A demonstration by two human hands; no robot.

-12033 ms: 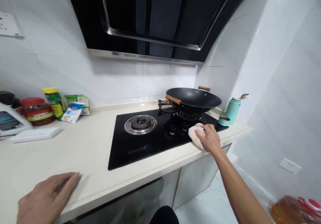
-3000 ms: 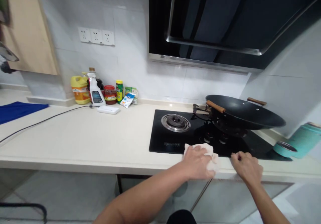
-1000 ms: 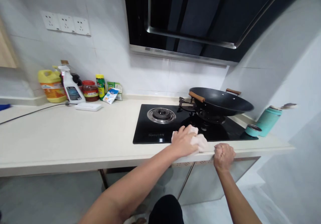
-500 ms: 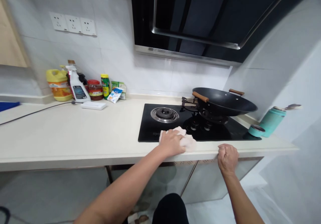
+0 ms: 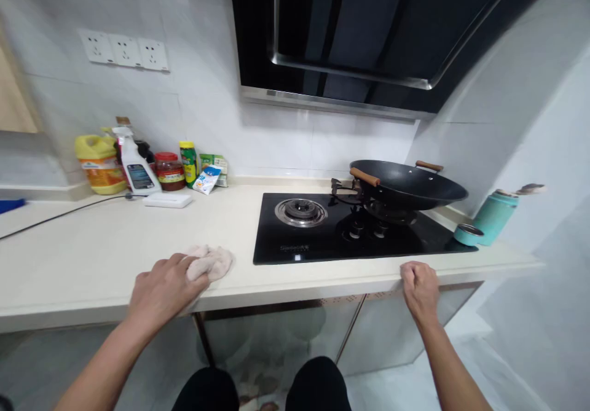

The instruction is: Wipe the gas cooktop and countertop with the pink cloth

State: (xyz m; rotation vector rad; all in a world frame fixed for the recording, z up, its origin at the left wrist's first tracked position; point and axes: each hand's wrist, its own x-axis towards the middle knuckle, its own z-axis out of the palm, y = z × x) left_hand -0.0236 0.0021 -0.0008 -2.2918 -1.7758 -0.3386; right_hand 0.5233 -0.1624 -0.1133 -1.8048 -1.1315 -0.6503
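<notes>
My left hand (image 5: 166, 288) is closed on a pale pink cloth (image 5: 211, 262), pressing it onto the cream countertop (image 5: 115, 239) left of the gas stove (image 5: 286, 248). Part of the cloth is bunched under the fingers and hidden. Curled into a fist, my right hand (image 5: 420, 282) rests against the counter's front edge, just below the stove; nothing shows in it. A black wok (image 5: 410, 187) with wooden handles sits over the right burner, while the left burner (image 5: 301, 210) is uncovered.
Against the wall stand a yellow jug (image 5: 99, 165), a spray bottle (image 5: 138, 168), a red-lidded jar (image 5: 169, 172) and a green-and-yellow container (image 5: 188, 164). A white box (image 5: 166, 200) and a cable (image 5: 64, 214) lie in front. A teal flask (image 5: 495, 217) is at right; the range hood (image 5: 350, 36) overhangs.
My left hand has carried the cloth leftward from the stove's front edge onto the countertop. My right fist stays at the counter edge. The view has shifted slightly.
</notes>
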